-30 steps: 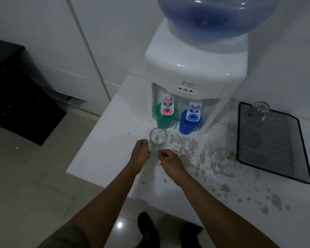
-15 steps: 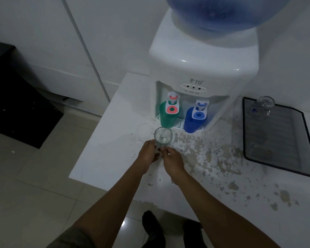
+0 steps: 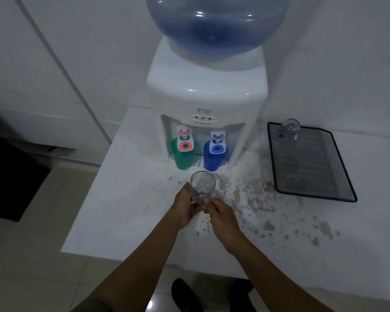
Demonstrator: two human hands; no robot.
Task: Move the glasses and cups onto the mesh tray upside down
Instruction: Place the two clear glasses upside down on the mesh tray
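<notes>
A clear drinking glass (image 3: 202, 185) stands mouth-up in front of the water dispenser. My left hand (image 3: 185, 207) wraps its left side, and my right hand (image 3: 221, 215) pinches its lower right side with the fingertips. Under the dispenser taps stand a green cup (image 3: 181, 157) on the left and a blue cup (image 3: 213, 159) on the right. The black mesh tray (image 3: 345, 183) lies to the right on the counter. One clear glass (image 3: 287, 131) rests upside down at the tray's far left corner.
The white water dispenser (image 3: 207, 95) with its blue bottle (image 3: 216, 23) stands at the back of the white counter (image 3: 126, 199), whose surface is flaked and stained. The counter's left edge drops to a tiled floor. My shoes show below the front edge.
My right hand has closed in on the glass and now touches it together with the left hand. The view has shifted slightly.
</notes>
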